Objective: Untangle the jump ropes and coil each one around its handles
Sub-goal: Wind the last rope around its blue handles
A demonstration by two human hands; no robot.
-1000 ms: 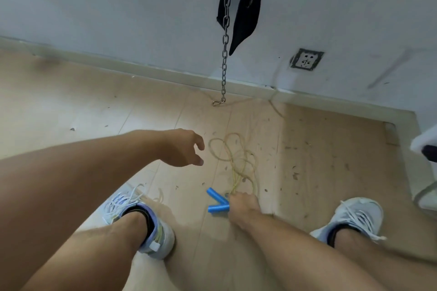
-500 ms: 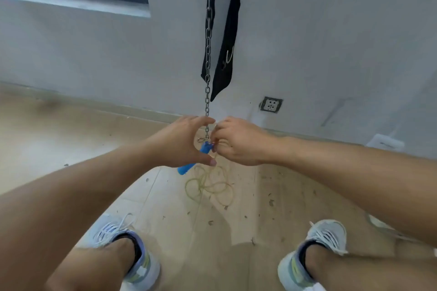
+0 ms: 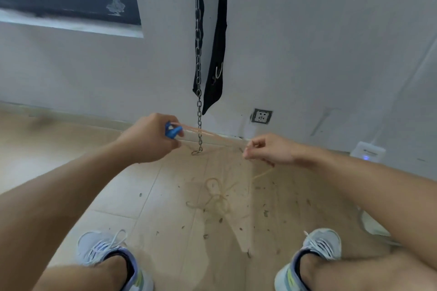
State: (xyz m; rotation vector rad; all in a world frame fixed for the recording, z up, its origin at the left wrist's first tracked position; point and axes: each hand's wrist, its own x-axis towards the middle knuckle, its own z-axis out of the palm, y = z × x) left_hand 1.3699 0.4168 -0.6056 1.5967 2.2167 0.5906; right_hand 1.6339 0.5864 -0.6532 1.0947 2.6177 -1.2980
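Head view, left hand (image 3: 151,139) gripping blue handles (image 3: 173,131), right hand (image 3: 269,149) pinching rope (image 3: 212,133) (no legible writing).

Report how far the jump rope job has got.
Done: nothing is coiled yet. In hand: the left hand grips the blue handles, and the right hand pinches the rope stretched between them. Left: a tangled length lies on the floor, to be straightened and wound round the handles.

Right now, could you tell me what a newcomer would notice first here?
Two hands stretch a pale rope taut: the left hand grips blue handles, the right hand pinches the cord. Behind it a metal chain hangs down the wall, and a rope tangle lies on the floor.
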